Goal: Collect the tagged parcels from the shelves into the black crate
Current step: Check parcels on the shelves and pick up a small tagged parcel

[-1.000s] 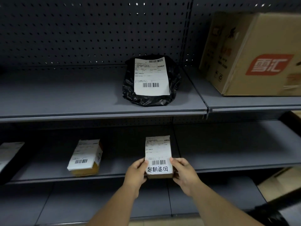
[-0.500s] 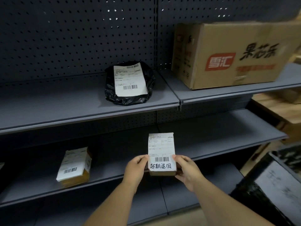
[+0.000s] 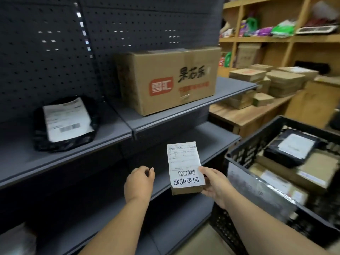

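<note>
While the right hand (image 3: 214, 183) grips a small brown parcel (image 3: 184, 169) by its right edge, thumb curled over the white label and fingers underneath, the left hand (image 3: 138, 181) hangs just beside it, apart from the box, fingers loosely curled on nothing. That parcel sits in the air in front of the grey shelves (image 3: 193, 109), handwritten characters under its barcode. To the right stands the black crate (image 3: 244, 153), several parcels inside. On the upper shelf lie a black bag parcel (image 3: 64, 124) with a label and a big cardboard box (image 3: 165, 80)
</note>
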A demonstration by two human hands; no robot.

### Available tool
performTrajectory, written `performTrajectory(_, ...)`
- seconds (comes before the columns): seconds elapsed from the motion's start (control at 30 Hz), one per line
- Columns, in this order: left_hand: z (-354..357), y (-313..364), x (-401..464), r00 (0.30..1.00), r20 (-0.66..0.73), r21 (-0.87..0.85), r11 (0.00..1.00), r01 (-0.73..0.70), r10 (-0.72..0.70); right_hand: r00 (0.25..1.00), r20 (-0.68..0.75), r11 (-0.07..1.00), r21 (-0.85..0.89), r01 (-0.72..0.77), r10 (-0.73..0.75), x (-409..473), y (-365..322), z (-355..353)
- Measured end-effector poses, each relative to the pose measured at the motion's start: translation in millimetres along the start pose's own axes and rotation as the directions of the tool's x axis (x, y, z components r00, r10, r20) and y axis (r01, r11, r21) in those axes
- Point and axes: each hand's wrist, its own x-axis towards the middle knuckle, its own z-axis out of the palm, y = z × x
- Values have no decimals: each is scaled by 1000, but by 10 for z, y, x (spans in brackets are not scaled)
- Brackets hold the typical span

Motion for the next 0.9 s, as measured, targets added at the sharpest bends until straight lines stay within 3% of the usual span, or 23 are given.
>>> performTrajectory(0.2,366,842,30,981,88,-2,985,-173,173,989,-129,995,72,74,-65,-126,-397,-744)
performTrajectory(0.43,836,1835,25,888,160,82,890,-448,432,941,-333,980,154,126,-68,-143,-696,-1608)
performTrajectory(0.77,1548,2890,-4,758,243,60,771,-635,605,851,-525,957,230,175,-29,-26,-875,-2630)
performTrajectory(0.9,1795,3114,-77,740,264,67,754,-654,618,844,-536,956,261,137,25,-22,-775,-2835)
